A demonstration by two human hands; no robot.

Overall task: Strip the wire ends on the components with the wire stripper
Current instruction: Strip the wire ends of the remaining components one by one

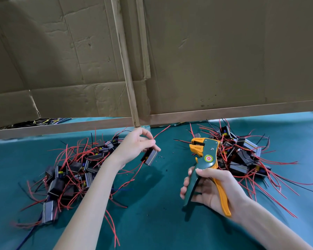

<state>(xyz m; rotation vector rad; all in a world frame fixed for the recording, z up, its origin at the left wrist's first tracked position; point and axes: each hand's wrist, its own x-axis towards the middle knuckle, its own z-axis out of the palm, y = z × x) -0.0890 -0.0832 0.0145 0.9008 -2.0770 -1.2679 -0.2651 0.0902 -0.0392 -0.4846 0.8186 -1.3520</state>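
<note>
The green-bodied, orange-handled wire stripper [207, 157] stands upright in the right hand [210, 191]. The fingers wrap its green handle and the orange handle lies against the palm. The handles are spread, and nothing sits in the tool's orange-lipped mouth. Just left of the wire stripper, and apart from it, the left hand [134, 147] pinches a small black box-shaped component with a grey metal side [150, 158] between thumb and fingertips, lifted off the teal cloth table cover [152, 222]. One thin red insulated wire [161, 132] rises from that component toward the head of the wire stripper, its tip short of the mouth; another lead trails down and away from the tool. The component looks light and rigid, so its box body is the sound place to hold it. The red insulated wire looks thin, limp and a little springy, likely to wander, and would probably feed better if pinched close to its free end. Pulling hard against the box could strain the point where the lead enters it. No tray or bin shows: the parts lie loose on the cloth in two tangled heaps, a left heap [70, 175] well to the left of the wire stripper and a right heap [242, 156] just behind and to the right of it. Beyond the wire stripper stand creased brown cardboard sheets [224, 60].
</note>
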